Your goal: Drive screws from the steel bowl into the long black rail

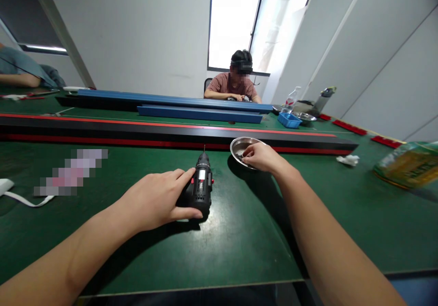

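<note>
On the bench (pixel 239 246), a likely heavy, rigid drill (pixel 201 193) is gripped by the left hand (pixel 159 199), best taken round its body; beside it, a light-looking metal bowl (pixel 244 143) is entered by the curled right hand (pixel 263 156), pinch on small dark pieces unclear.

A black power drill (pixel 201 194) with red side buttons (pixel 212 181) sits below and slightly left of the frame's centre, thin bit (pixel 204 149) pointing toward the top. Right of centre, a round, shiny metal bowl (pixel 245 143) holds small dark pieces (pixel 240 156).

Narrow gap between drill (pixel 202 189) and metal bowl (pixel 238 145), black-and-red beam (pixel 178 134) as barrier beyond.
</note>
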### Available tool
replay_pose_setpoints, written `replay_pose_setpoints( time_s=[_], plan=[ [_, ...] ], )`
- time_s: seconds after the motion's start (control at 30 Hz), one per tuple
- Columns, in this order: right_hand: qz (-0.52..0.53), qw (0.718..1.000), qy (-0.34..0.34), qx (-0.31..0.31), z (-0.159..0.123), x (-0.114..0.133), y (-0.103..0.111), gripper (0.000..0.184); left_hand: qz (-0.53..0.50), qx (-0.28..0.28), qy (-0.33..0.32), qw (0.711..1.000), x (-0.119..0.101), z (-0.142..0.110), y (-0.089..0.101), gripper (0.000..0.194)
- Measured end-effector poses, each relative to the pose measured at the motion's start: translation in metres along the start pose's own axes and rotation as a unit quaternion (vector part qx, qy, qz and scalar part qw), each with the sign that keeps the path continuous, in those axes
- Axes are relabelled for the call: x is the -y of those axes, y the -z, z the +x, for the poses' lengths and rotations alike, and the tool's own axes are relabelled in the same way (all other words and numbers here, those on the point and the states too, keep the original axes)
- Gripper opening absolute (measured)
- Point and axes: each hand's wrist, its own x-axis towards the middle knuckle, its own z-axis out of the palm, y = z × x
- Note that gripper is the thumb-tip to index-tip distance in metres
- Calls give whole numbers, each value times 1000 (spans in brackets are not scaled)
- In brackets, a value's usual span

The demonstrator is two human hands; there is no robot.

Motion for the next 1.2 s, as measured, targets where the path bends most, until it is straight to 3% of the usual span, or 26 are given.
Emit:
replay_pose_setpoints(
  time_s=[0.1, 0.4, 1.2],
  plan=[
    [-5, 999, 0, 39, 0, -5, -3, 22, -5, -3, -2, 1000, 0, -1, 1, 97],
    [0, 998, 19, -64, -3, 1, 2, 18, -22, 1, 4, 1000, 1, -3, 2, 94],
    [-2, 998, -2, -57, -2, 5, 0, 28, -2, 5, -2, 1000, 0, -2, 2, 97]
  ],
)
